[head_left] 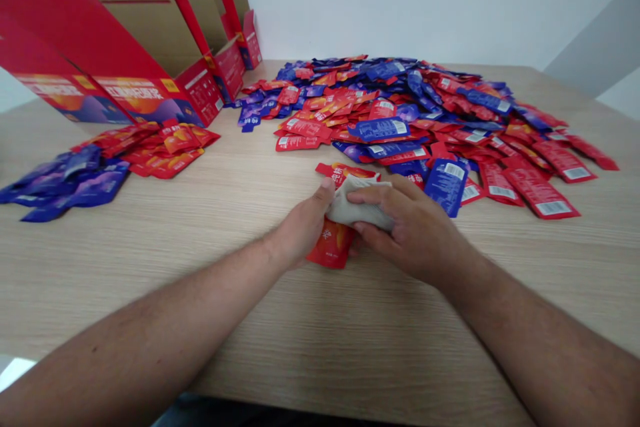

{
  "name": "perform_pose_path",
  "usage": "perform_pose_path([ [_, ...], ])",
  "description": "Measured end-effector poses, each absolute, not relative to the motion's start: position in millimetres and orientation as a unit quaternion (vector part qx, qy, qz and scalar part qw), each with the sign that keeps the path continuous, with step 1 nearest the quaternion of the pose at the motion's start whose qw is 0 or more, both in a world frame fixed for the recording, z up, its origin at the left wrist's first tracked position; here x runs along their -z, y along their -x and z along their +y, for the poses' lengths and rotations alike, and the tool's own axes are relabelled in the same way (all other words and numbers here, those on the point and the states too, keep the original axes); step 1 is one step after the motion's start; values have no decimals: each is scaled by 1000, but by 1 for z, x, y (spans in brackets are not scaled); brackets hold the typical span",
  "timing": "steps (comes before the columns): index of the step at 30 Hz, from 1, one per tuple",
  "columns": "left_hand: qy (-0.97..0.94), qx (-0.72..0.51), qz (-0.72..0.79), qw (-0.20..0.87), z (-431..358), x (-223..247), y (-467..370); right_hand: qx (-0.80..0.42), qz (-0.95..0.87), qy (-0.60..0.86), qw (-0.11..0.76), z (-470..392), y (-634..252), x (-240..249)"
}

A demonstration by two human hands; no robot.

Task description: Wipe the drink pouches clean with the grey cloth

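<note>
Just above the table's middle, my left hand (307, 220) grips a red pouch (331, 245) with orange print, its thumb on top at the pouch's edge. A folded grey-white cloth (363, 205) lies across the pouch's middle and hides that part. My right hand (410, 223) is closed around the cloth, fingers on top and thumb along its lower side, pressing it on the pouch. Some right fingertips lie behind the pouch and are partly hidden. Right behind my hands lies the front of a large pile of red and blue pouches (380, 128).
Open red cartons (130, 27) with brown insides stand in a row at the back left. In front of them lie a group of red pouches (170, 147) and a group of blue pouches (70, 180). A pale wall (425, 0) rises behind the wooden table (240, 213).
</note>
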State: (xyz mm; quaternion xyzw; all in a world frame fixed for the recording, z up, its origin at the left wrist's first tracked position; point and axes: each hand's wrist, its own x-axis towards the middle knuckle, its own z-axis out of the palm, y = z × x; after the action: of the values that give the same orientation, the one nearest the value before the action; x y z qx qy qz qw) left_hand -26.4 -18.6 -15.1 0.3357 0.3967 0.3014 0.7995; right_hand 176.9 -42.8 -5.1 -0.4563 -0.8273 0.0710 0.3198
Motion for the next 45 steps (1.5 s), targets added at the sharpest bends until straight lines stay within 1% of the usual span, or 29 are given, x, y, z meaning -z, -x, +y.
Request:
perform_pose_path([
  [5,-332,-278,399,808,-20,10,26,-43,-813,474,337,-41,-177,6],
  [10,-325,-304,391,806,-19,13,27,-76,-828,459,313,-41,-177,6],
  [14,-339,-274,384,814,-18,16,28,-52,-813,478,329,-41,-178,5],
  [18,-335,-302,393,801,-18,16,28,-72,-830,450,321,-42,-177,7],
  [22,-336,-283,366,821,-18,17,28,-52,-815,472,334,-40,-178,8],
  [27,-327,-303,394,804,-19,12,26,-69,-831,447,323,-41,-178,8],
  [31,-329,-287,398,807,-19,8,25,-46,-815,471,335,-40,-178,7],
  [37,-334,-304,384,805,-18,16,27,-58,-833,449,318,-42,-177,7],
  [41,-353,-275,366,816,-17,21,29,-31,-814,471,340,-41,-178,7],
  [45,-342,-302,370,809,-17,20,28,-55,-831,449,325,-42,-177,8],
])
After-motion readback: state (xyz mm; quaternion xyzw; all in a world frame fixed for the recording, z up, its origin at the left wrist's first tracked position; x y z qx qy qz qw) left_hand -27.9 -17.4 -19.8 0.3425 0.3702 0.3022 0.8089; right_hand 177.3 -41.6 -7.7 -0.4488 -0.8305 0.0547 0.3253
